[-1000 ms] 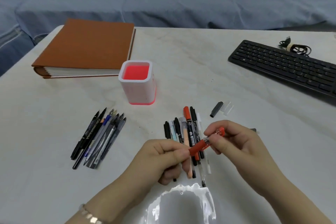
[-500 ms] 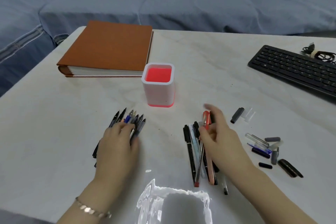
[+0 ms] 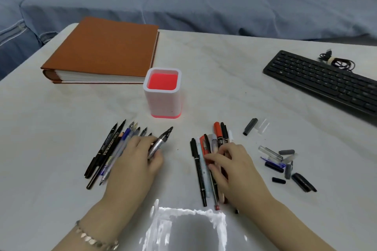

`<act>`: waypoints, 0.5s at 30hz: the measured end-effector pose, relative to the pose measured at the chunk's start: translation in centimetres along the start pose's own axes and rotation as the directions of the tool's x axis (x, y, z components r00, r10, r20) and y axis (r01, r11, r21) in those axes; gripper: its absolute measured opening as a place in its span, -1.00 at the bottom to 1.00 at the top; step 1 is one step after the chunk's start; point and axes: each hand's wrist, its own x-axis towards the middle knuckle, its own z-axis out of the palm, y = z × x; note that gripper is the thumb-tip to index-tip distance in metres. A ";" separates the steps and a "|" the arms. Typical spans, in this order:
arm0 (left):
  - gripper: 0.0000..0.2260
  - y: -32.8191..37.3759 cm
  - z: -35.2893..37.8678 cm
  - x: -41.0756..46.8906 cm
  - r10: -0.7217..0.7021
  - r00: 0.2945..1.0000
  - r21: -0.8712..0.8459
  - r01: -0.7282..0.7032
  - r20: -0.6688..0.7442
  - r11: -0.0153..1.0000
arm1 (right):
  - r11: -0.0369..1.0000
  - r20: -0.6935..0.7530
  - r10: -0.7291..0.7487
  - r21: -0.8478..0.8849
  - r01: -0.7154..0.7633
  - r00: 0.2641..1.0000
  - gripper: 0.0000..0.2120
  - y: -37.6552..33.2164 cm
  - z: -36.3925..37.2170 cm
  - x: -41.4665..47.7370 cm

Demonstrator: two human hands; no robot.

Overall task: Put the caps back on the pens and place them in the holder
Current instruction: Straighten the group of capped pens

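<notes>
Grey pen [image 3: 160, 143], uncapped, pinched at mid-barrel by left hand [image 3: 134, 163] over bare pens [image 3: 110, 149], near holder [image 3: 163, 96]. Probably light, stiff, slick; best gripped clear of the tip. Right hand [image 3: 234, 169] curled on capped pens [image 3: 201, 165], hold unclear. Caps [image 3: 281, 161] rightward.

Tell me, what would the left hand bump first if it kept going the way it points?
Probably the pen holder. The left hand, gripping a silver pen, points up and slightly right, with only bare table before the holder's base. Depth is unclear, so it might slip past.
</notes>
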 end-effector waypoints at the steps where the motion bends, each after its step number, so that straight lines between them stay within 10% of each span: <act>1: -0.80 0.8 0.2 -0.2 0.031 0.999 -0.049 -0.031 0.014 0.998 | 1.000 -0.017 0.014 0.017 -0.014 1.000 -0.74 0.5 -0.5 -0.4; 15: -0.85 4.4 2.4 -1.9 0.168 0.960 -0.135 -0.140 0.224 0.981 | 0.846 0.103 0.523 -0.189 -0.499 0.846 -0.85 8.1 -7.7 0.9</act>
